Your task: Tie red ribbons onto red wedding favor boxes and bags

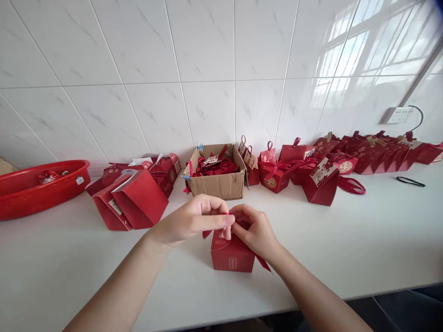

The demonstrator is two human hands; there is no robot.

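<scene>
Pinching red ribbon (263, 263) with the left hand (194, 221), right hand (255, 230) curled just beside it, can't really tell around what. Doing it right above a red box (232, 259) mid-tabletop (180, 290), near side. Spotting a cardboard box (216, 186) on the far side too.

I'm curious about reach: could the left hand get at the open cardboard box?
Probably yes: the cardboard box stands just beyond the left hand, open-topped, nothing between, though that hand is busy at a red box.
</scene>
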